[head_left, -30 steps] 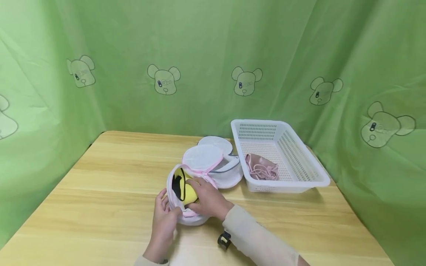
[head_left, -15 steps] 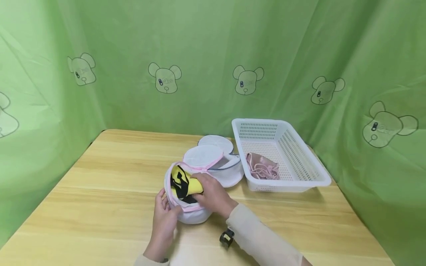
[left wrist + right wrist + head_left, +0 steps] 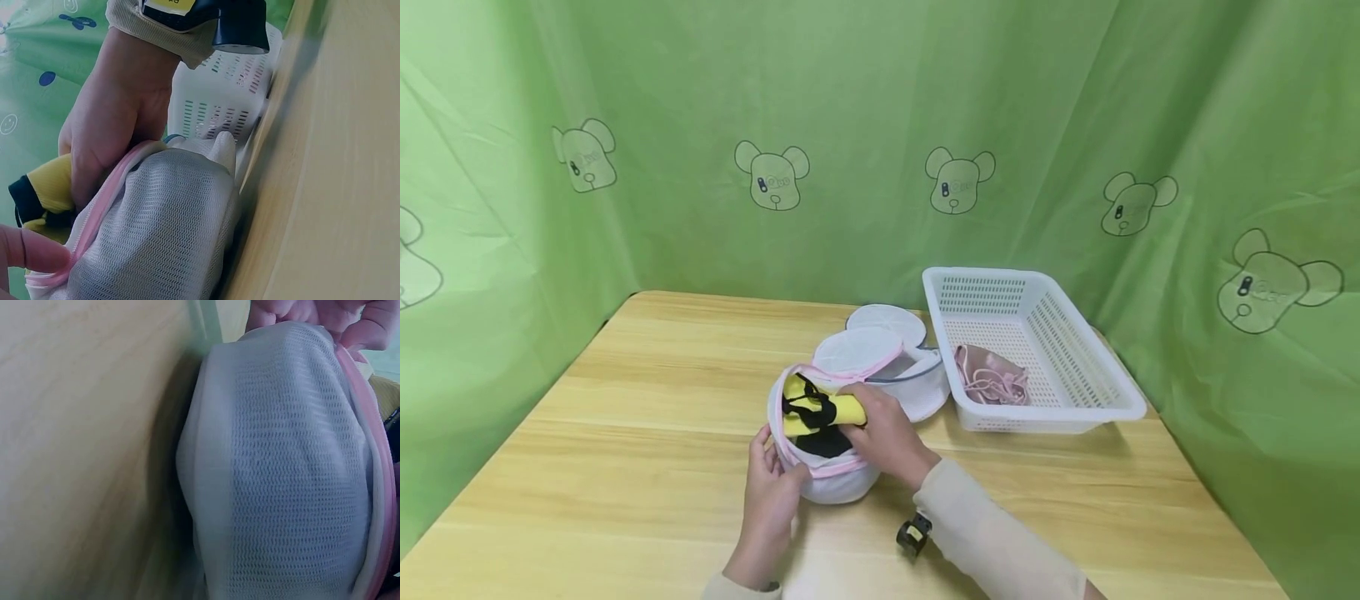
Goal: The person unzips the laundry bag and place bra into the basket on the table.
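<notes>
A round white mesh laundry bag (image 3: 841, 485) with a pink zip stands unzipped on the table, its lid folded back behind it. My left hand (image 3: 771, 487) grips its near left rim, thumb over the pink edge and fingers outside. Inside lies a yellow cloth garment (image 3: 848, 408) with black straps and trim. My right hand (image 3: 887, 435) reaches in from the right and holds the garment's rolled right end. Mesh wall (image 3: 287, 456) fills most of the right wrist view. In the left wrist view, the right hand (image 3: 115, 119) dips behind the bag's pink rim, fingertips hidden.
Behind stands a second mesh laundry bag (image 3: 917, 392) with dark trim, its lid raised. A white plastic basket (image 3: 1060, 414) at the right holds a pink satin drawstring pouch (image 3: 988, 375). Green curtain (image 3: 865, 75) surrounds the wooden table (image 3: 625, 467).
The right hand has drawn the garment's right end up and slightly right, showing more of its black straps and dark inner part. The left hand has stayed on the rim.
</notes>
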A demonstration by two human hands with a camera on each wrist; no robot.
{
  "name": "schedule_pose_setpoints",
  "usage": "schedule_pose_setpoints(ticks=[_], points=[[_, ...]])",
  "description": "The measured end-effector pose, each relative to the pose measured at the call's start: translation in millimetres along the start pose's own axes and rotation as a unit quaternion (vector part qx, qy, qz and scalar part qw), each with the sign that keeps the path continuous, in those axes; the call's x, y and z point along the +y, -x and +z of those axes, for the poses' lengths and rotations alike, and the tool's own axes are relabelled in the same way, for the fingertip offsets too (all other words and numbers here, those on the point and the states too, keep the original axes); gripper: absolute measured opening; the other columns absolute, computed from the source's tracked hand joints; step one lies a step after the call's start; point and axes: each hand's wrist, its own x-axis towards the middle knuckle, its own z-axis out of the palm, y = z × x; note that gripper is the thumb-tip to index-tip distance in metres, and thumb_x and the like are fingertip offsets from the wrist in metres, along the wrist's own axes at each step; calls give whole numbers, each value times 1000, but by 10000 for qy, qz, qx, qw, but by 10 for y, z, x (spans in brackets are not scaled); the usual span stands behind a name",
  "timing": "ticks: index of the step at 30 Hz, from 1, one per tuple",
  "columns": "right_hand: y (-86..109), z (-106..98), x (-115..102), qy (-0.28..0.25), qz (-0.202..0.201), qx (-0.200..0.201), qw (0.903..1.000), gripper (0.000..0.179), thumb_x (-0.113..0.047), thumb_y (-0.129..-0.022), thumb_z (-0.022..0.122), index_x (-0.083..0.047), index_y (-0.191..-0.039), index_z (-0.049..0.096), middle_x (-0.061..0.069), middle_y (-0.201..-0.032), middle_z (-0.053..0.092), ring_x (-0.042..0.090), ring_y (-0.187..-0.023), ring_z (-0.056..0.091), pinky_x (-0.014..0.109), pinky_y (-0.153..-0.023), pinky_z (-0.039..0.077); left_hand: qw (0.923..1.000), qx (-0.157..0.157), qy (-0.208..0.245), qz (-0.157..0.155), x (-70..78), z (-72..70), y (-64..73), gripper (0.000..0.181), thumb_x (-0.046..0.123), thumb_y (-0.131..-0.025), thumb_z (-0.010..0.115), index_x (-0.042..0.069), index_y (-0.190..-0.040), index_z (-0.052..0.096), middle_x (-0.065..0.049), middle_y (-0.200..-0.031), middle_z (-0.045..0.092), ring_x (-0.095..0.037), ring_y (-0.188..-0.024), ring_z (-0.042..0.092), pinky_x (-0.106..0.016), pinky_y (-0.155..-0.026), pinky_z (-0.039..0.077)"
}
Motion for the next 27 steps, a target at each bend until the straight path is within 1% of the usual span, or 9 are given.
schedule_pose_setpoints(ticks=[4,8,11,15,18,21,27], points=[[-9,-6,3,-90,-29,229,9997,28,-2,-77,74,-5,-102,63,7,-94,66,21,-86,62,39,-78,53,10000,49,-8,-38,-4,4,-4,92,-17,-71,51,3,-152,14,-29,-150,27,-43,-140,24,-49,-112,25],[-14,-8,-1,-213,-16,405,9989,25,0,-77,73,-5,-100,63,6,-92,67,18,-83,61,37,-74,53,10000,68,-33,-42,-14,4,-9,90,-17,-71,50,2,-152,14,-30,-151,25,-43,-140,22,-50,-113,23],[-18,-20,-8,-364,88,486,9981,24,-1,-78,73,-6,-100,63,6,-92,67,17,-81,61,36,-72,53,10000,52,-52,-40,-15,1,-10,90,-17,-72,50,2,-152,13,-31,-151,24,-43,-141,21,-50,-113,22],[-27,-57,-20,-618,394,569,9957,23,-3,-79,74,-6,-100,64,6,-92,68,17,-79,60,36,-71,52,10000,14,-49,-27,-11,-4,-7,89,-17,-73,50,2,-152,13,-31,-152,23,-43,-141,20,-50,-113,22],[-31,-89,-26,-777,665,623,9928,23,-3,-78,73,-6,-99,65,5,-91,69,18,-78,60,35,-70,51,10000,2,-23,-4,-11,-3,-3,88,-17,-73,50,2,-151,15,-30,-151,25,-42,-141,22,-49,-113,23],[-33,-112,-25,-912,897,660,9896,23,-3,-78,72,-7,-99,65,4,-87,68,18,-75,58,34,-68,49,10000,7,-25,44,-11,-1,0,87,-18,-72,49,1,-150,17,-30,-149,28,-42,-140,24,-49,-112,24],[-47,-147,-28,-1208,1344,717,9809,18,-2,-78,69,-7,-95,65,3,-80,64,17,-70,54,33,-64,46,10000,58,-42,42,-8,0,14,83,-18,-74,48,3,-149,20,-28,-146,35,-41,-137,31,-49,-111,28]])
